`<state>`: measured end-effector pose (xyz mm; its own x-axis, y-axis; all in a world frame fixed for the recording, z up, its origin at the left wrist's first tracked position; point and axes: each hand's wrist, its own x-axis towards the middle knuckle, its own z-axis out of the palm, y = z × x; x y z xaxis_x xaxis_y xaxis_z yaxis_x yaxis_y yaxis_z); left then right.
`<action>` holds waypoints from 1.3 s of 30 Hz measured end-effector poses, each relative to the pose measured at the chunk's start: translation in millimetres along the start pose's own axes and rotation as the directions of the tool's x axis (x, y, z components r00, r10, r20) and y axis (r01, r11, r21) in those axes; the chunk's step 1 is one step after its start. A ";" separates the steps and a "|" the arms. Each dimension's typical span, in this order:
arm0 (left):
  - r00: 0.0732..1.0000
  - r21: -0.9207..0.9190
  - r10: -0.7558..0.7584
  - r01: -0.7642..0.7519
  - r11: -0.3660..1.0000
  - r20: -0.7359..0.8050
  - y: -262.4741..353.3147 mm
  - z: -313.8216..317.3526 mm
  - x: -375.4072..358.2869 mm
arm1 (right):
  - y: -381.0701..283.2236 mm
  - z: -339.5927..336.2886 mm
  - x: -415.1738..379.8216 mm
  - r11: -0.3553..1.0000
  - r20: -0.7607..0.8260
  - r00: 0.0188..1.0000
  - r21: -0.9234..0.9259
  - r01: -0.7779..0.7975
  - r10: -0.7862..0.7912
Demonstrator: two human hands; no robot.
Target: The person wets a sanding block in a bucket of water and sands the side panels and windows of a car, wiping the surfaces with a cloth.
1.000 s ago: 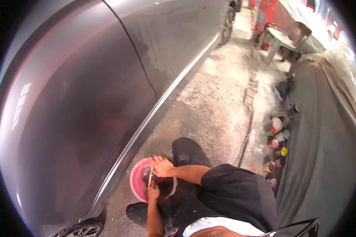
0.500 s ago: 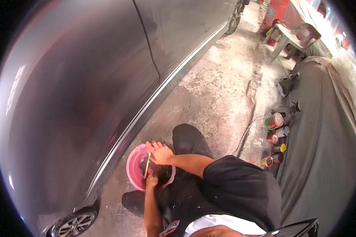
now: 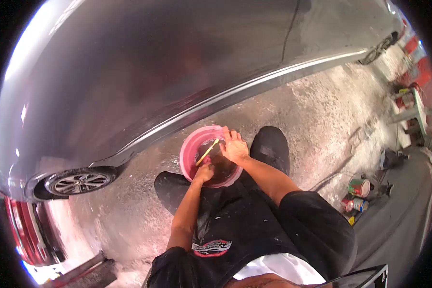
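A pink plastic basin (image 3: 187,152) sits between my knees, close to the car's side, with dark water (image 3: 224,169) in it. My left hand (image 3: 205,173) reaches over the near rim, its fingers closed at the lower end of a thin yellow stick (image 3: 208,152) that slants across the basin. Something small and pink shows beside those fingers; what it is I cannot tell. Across the far right rim lies my right hand (image 3: 234,148), fingers stretched out and apart, thumb pointing inward over the basin.
A dark grey car (image 3: 153,67) runs along the far side, its wheel (image 3: 79,183) at left. Several paint cans (image 3: 359,187) stand at right beside a grey cover (image 3: 393,211). A plastic stool (image 3: 415,113) stands farther back. At lower left is a red vehicle (image 3: 24,225).
The view has turned, so the basin appears higher and farther right, and the car's wheel shows more fully. Both hands keep nearly the same places at the basin.
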<state>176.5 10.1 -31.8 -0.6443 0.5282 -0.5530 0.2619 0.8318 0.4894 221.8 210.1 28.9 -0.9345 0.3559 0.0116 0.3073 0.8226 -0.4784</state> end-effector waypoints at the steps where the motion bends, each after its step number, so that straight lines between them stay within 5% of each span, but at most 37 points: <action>1: 0.999 0.030 -0.033 0.033 0.999 0.015 3.3 -3.2 -0.8 | -0.7 -0.3 -1.0 1.000 -0.014 1.000 0.005 0.001 -0.001; 9: 0.995 -0.016 0.085 -0.085 0.996 -0.051 -6.9 2.0 -0.9 | -6.7 -0.8 0.8 1.000 0.007 1.000 0.012 -0.019 0.019; 14: 0.997 0.005 0.063 -0.063 0.998 0.035 -9.8 0.0 1.9 | -9.4 0.7 0.1 1.000 0.034 0.999 -0.005 -0.009 0.009; 21: 0.994 -0.080 0.027 -0.035 0.996 -0.106 -27.5 24.0 20.7 | -10.8 4.0 -0.5 0.999 0.000 1.000 -0.049 0.023 -0.023; 23: 0.999 -0.093 -0.034 0.032 0.995 -0.023 -32.5 29.8 27.5 | -12.6 3.2 -2.2 0.998 0.017 0.999 -0.052 0.042 -0.041; 27: 0.976 -0.113 -0.158 0.142 0.983 -0.150 -12.6 18.7 20.4 | -14.9 10.0 -1.7 0.995 -0.017 1.000 -0.098 0.024 -0.026; 29: 0.961 0.034 -0.209 0.219 0.975 -0.178 9.1 -5.6 21.5 | -16.1 10.4 -2.8 0.992 -0.026 0.999 -0.123 0.033 -0.037; 31: 0.821 -0.171 -0.374 0.332 0.928 -0.431 -0.1 19.0 54.4 | -22.1 6.7 -3.8 0.991 -0.002 1.000 -0.134 0.013 -0.014; 32: 0.822 -0.340 -0.439 0.322 0.883 -0.363 6.8 16.5 46.7 | -21.0 5.0 -4.3 0.988 -0.009 0.999 -0.148 0.036 -0.038; 34: 0.761 -0.488 -0.444 0.192 0.851 -0.474 2.1 60.5 58.0 | -17.2 10.1 -3.9 0.978 -0.019 0.999 -0.207 0.035 -0.040; 35: 0.700 -0.275 -0.245 0.071 0.959 -0.671 -24.1 103.6 78.1 | -17.8 7.3 -4.4 0.981 0.010 0.999 -0.187 0.046 -0.045; 39: 0.888 -0.416 -0.301 0.142 0.898 -0.349 -40.8 143.8 104.1 | -13.2 10.8 -1.2 0.980 0.038 0.998 -0.195 0.051 -0.044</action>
<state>202.0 55.7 -206.3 -0.9013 0.1588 -0.4031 -0.1547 0.7512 0.6417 216.9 194.0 25.7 -0.9533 0.3021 -0.0005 0.2886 0.9102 -0.2970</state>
